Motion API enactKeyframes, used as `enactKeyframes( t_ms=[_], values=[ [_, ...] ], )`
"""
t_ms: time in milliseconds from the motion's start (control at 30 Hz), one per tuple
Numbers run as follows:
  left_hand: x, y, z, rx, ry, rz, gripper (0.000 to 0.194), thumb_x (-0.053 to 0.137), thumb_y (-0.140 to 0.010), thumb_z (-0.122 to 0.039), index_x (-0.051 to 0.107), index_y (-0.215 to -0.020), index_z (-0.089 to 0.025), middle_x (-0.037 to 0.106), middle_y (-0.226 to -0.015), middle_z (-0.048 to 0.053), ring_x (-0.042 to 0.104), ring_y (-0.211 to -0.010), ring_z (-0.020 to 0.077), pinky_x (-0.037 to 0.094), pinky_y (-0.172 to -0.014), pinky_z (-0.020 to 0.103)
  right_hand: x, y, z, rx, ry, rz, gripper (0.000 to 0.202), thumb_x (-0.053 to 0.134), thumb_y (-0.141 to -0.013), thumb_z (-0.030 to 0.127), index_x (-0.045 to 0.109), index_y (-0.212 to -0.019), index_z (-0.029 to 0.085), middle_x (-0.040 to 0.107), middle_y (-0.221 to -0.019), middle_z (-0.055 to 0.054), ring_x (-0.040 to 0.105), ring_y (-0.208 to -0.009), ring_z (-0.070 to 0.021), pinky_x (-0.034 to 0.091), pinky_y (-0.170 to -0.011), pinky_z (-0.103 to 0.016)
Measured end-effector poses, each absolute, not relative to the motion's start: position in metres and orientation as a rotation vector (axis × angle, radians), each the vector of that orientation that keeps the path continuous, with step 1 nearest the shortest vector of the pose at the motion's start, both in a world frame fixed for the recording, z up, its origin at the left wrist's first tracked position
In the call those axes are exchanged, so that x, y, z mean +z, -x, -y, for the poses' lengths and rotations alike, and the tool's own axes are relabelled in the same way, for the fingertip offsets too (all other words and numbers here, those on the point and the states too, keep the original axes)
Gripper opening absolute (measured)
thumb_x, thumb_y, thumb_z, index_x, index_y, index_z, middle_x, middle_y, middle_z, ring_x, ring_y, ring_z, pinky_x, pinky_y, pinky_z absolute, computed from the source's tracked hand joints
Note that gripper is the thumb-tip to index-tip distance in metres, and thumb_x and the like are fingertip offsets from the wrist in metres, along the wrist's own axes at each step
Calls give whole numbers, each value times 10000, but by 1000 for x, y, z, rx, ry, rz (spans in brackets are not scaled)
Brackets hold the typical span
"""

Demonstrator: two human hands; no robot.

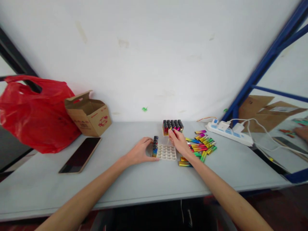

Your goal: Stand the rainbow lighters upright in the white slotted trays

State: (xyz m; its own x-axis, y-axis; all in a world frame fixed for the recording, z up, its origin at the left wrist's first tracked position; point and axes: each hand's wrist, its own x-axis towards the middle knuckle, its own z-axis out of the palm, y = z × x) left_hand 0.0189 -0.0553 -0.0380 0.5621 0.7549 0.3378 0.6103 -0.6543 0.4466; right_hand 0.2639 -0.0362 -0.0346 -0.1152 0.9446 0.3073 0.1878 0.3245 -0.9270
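Note:
A white tray (166,152) with round sockets lies on the table. Upright lighters (155,147) with black tops fill its left column. My left hand (140,152) curves round that end, with the thumb at the front edge and the fingers behind the lighters. Over the tray's back right side, my right hand (178,141) is closed in a pinch on a lighter (170,127), mostly hidden by the fingers. Just behind stands a full block of upright lighters (172,123). Loose shiny coloured lighters (198,147) lie in a heap right of the tray, partly under my right forearm.
At the left are a phone (80,155), an open cardboard box (92,115) and a red plastic bag (38,112). A white power strip (229,132) with plugs and cables lies at the right, by a blue metal frame (255,67). Another person's hand (302,132) shows at the far right.

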Motion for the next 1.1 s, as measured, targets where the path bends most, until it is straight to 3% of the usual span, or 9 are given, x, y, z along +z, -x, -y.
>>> enactKeyframes(
  t_ms=[100, 167, 333, 500, 700, 933, 1100],
  values=[
    [-39, -18, 55, 742, -2519, -1129, 716, 851, -663, -671, 642, -1134, -174, 640, -1287, 143, 621, -1209, 335, 508, -1094, 482, -27, -263, 42, 933, 965, 1700, 416, 440, -1015, 624, 568, -952, 233, 599, -794, -8, 562, -659, -166, 462, -591, -281],
    [-40, -17, 55, 740, -2507, -1137, 726, 841, -662, -689, 646, -1147, -186, 634, -1307, 140, 611, -1232, 341, 500, -1106, 479, -22, -263, 44, 763, 961, 1837, 410, 458, -1019, 605, 570, -886, 234, 615, -874, -40, 592, -792, -194, 482, -702, -300],
    [-40, -17, 55, 729, -2473, -1139, 734, 823, -681, -695, 655, -1192, -195, 631, -1324, 134, 606, -1239, 346, 490, -1120, 492, -16, -264, 47, 526, 1050, 2054, 466, 464, -1031, 587, 491, -716, 245, 522, -656, 0, 503, -638, -187, 401, -680, -302],
    [-38, -18, 56, 724, -2459, -1149, 736, 827, -677, -693, 662, -1200, -203, 640, -1306, 128, 618, -1222, 345, 489, -1122, 489, -26, -265, 40, 496, 1033, 2108, 427, 490, -1017, 611, 563, -812, 244, 626, -749, -33, 575, -717, -212, 393, -697, -301],
    [-37, -18, 56, 679, -2483, -1151, 774, 814, -695, -698, 643, -1237, -173, 631, -1315, 158, 605, -1234, 351, 477, -1130, 499, -42, -258, 32, 354, 996, 2291, 290, 532, -1046, 450, 623, -909, 211, 666, -858, -71, 610, -795, -221, 431, -745, -313],
    [-34, -19, 57, 696, -2508, -1185, 745, 813, -683, -701, 659, -1210, -197, 653, -1296, 138, 623, -1219, 356, 507, -1097, 486, -14, -299, 35, 379, 970, 2232, 281, 529, -1042, 440, 695, -1117, 226, 740, -999, -64, 665, -876, -213, 486, -824, -325],
    [-30, -20, 58, 647, -2529, -1194, 741, 789, -691, -729, 667, -1188, -193, 655, -1294, 143, 627, -1214, 352, 506, -1098, 473, -11, -377, 25, 314, 1143, 2146, 169, 647, -938, 358, 776, -933, 248, 781, -943, -62, 689, -883, -262, 499, -877, -390]
  ],
)
